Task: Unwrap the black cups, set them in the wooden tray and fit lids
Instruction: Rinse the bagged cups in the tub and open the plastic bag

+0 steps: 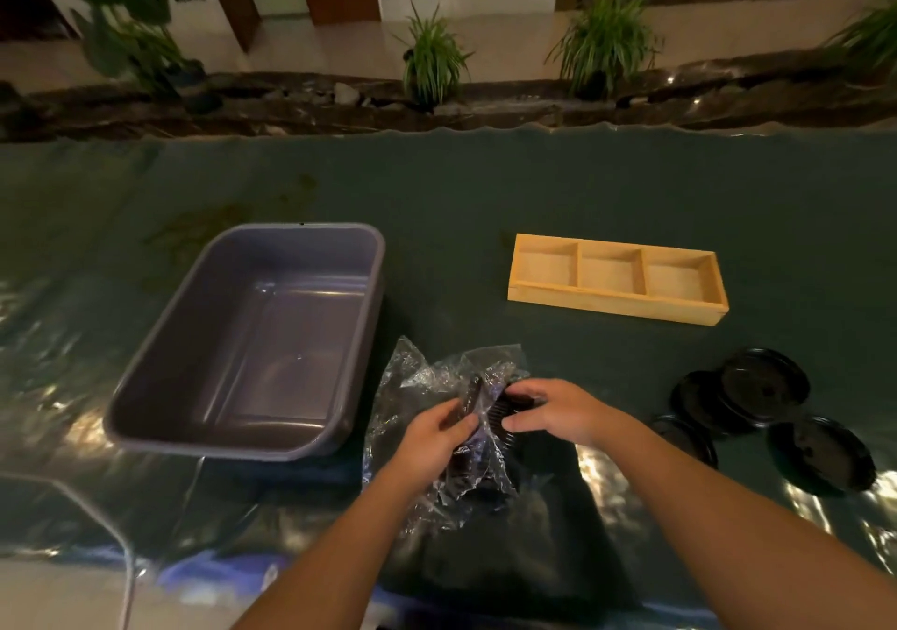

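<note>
A bench (631,183) covered in dark green glossy sheeting fills the view. On its left sits a grey plastic tub (242,338). Far right lies a wooden tray (616,302) with three compartments, its long axis running left to right. Near the right edge, four black lids (762,382) lie flat, some overlapping. At centre, crumpled clear plastic wrap (437,377) surrounds a stack of black cups (505,418), whose ribbed rim tilts toward the right. The right hand (553,411) curls its fingers (522,391) around that rim. The left hand (432,440) pinches the wrap just beside it. Wrap and glare hide the stack's lower part.
</note>
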Available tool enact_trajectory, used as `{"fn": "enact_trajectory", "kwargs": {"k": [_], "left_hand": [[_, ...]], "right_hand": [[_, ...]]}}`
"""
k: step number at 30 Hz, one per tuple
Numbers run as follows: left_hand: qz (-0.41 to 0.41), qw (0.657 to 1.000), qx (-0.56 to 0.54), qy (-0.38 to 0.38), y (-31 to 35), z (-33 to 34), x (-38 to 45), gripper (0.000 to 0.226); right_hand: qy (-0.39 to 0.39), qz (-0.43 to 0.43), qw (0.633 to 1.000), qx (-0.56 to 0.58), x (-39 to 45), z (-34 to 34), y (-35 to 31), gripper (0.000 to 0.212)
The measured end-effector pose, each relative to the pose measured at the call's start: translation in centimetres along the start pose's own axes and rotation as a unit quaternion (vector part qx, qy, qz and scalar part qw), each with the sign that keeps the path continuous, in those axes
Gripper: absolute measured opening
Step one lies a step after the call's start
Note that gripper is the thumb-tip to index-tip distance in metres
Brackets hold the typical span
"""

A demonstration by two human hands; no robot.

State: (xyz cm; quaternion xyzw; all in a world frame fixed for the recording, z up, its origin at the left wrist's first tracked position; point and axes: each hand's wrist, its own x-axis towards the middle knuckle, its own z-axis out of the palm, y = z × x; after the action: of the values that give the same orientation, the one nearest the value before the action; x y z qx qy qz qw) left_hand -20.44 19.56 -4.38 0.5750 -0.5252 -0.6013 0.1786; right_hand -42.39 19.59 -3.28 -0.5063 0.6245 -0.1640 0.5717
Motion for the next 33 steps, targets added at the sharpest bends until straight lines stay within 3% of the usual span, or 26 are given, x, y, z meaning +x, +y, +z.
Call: {"fn": "enact_trajectory", "kwargs": {"k": [10, 19, 29, 33], "left_hand": [[-0.022, 0.999, -0.031, -0.029, -0.6, -0.8, 1.0, 0.014], [-0.034, 0.996, -0.056, -0.065, -0.8, -0.7, 1.4, 0.027], [-0.021, 0.996, -0.055, -0.071, 0.0, -0.5, 0.9, 0.032], [-0.021, 0.996, -0.037, -0.073, -0.1, -0.4, 1.0, 0.030]], "right_hand": [[-0.027, 0.008, 0.998, 0.051, 0.8, 0.0, -0.3, 0.034], [-0.027, 0.053, 0.994, 0.090, 1.2, -0.7, 0.7, 0.013], [0.024, 0.000, 0.994, 0.108, 0.1, -0.5, -0.3, 0.021], [-0.015, 0.008, 0.996, 0.084, 0.0, -0.3, -0.3, 0.029]]}}
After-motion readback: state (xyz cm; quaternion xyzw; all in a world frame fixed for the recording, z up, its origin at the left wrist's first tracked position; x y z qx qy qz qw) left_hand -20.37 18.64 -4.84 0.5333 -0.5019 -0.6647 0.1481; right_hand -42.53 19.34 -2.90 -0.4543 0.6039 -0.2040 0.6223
